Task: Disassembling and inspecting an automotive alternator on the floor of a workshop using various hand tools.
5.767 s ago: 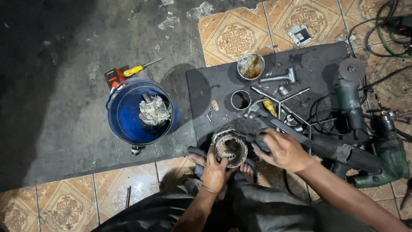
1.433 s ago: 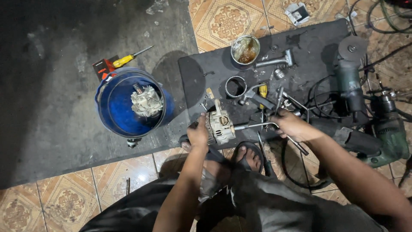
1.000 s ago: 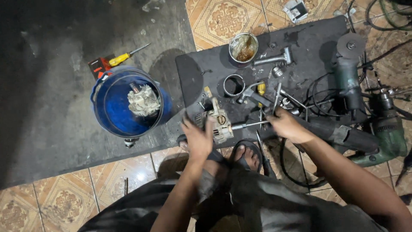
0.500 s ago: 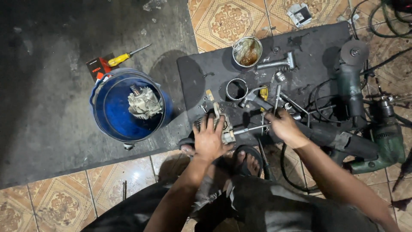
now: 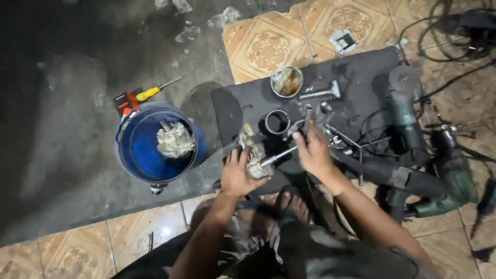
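A small flat packet [image 5: 343, 41] lies on the patterned floor tile, just past the far edge of the dark mat — squarish, pale grey-white with a dark patch in its middle. Beside the yellow-handled screwdriver, just behind the blue bucket, sits a small red and black card-like pack [image 5: 124, 101], flat on the concrete; what it holds cannot be made out. Inside the bucket, near the crumpled rag, a tiny label-like scrap [image 5: 166, 125] shows — too small to tell.
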